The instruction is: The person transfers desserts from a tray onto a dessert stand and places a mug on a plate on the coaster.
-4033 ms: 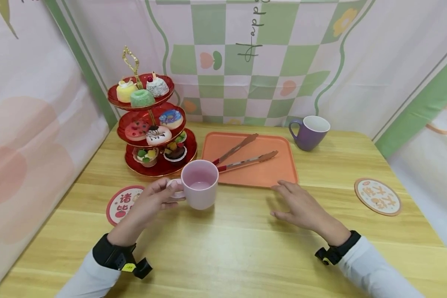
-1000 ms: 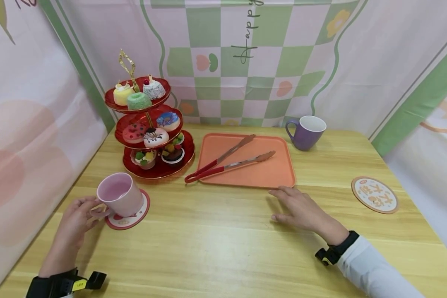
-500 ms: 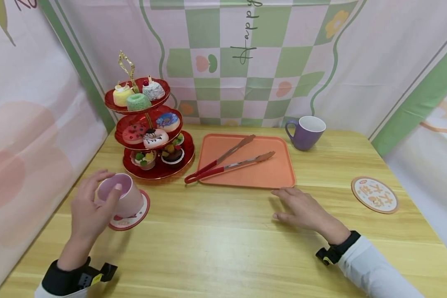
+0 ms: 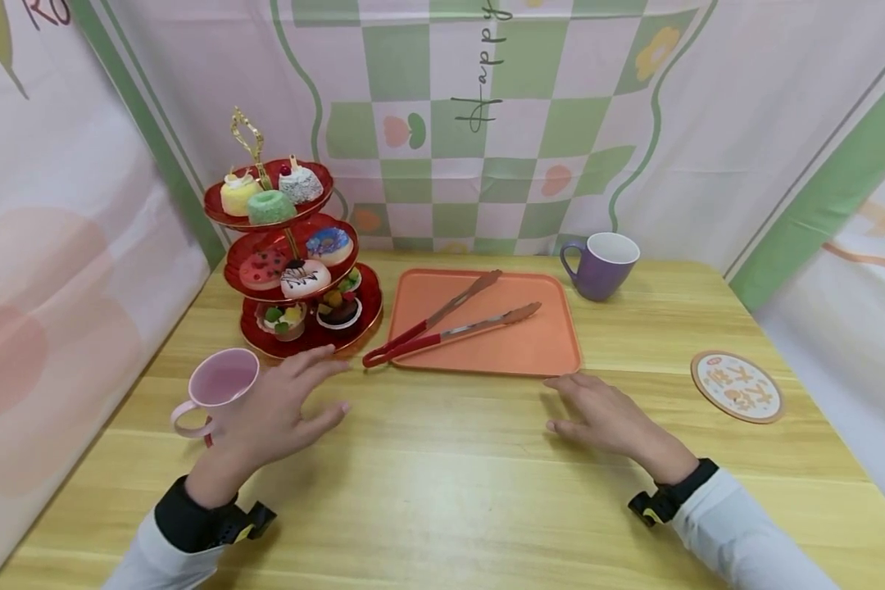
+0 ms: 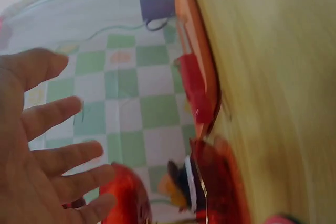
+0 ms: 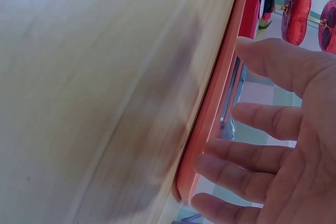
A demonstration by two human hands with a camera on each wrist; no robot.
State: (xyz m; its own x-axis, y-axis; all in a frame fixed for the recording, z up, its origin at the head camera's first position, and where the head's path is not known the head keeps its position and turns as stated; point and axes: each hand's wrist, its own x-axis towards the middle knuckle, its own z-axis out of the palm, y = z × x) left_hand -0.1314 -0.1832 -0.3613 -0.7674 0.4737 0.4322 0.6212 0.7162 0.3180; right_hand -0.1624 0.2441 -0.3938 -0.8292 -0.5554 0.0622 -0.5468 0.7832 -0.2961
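My left hand [image 4: 276, 414] is raised over the table with its fingers spread, holding nothing. Just left of it stands a pink mug [image 4: 221, 378], its handle pointing to the front left. Only a sliver of the red-rimmed coaster [image 4: 208, 436] under the mug shows; the hand hides the rest. In the left wrist view the spread fingers [image 5: 58, 166] are apart from everything. My right hand [image 4: 612, 419] hovers near the front right corner of the orange tray [image 4: 553, 352], fingers loosely bent. Red-handled metal tongs [image 4: 431, 338] lie spread on the tray, their hinged end past its left edge.
At the back left stands a three-tier red cake stand [image 4: 372, 307] with several toy cakes and donuts. A purple mug [image 4: 601, 269] is at the back right. An orange-rimmed round coaster [image 4: 737, 387] lies at the right. A patterned cloth [image 4: 457, 123] hangs behind the table [image 4: 442, 492].
The left hand carried the pink mug leftward onto the red-rimmed coaster, then let go of its handle and moved right. The right hand has hardly moved. The view has shifted slightly.
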